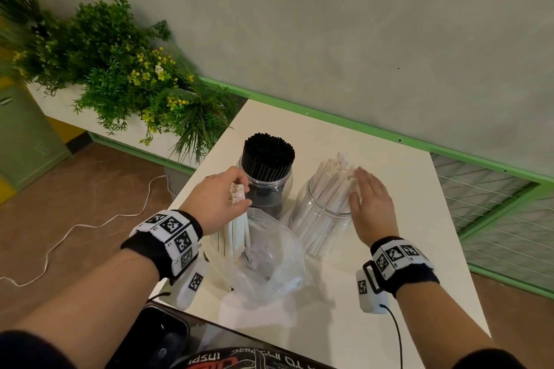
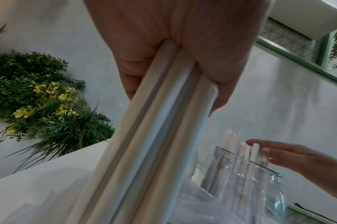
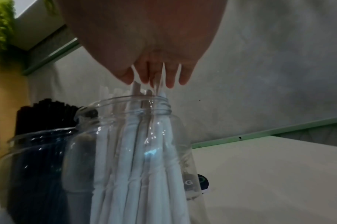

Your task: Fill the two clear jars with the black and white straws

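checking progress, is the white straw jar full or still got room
Still room. The white straws lean to one side of the jar, leaving a gap at its mouth; the left hand holds more.

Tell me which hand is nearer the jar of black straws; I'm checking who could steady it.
Left. The left hand grips a bundle of white straws right beside the jar of black straws; the right hand is past the white-straw jar, farther off.

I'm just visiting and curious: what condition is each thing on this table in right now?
Black-straw jar: upright, lidless, packed with black straws.
White-straw jar: upright, lidless, partly filled.
Plastic bag: open, white straws standing in it.
White straw bundle: gripped at the top.
Left hand: grips the bundle.
Right hand: flat, fingers touching the jar's straws.
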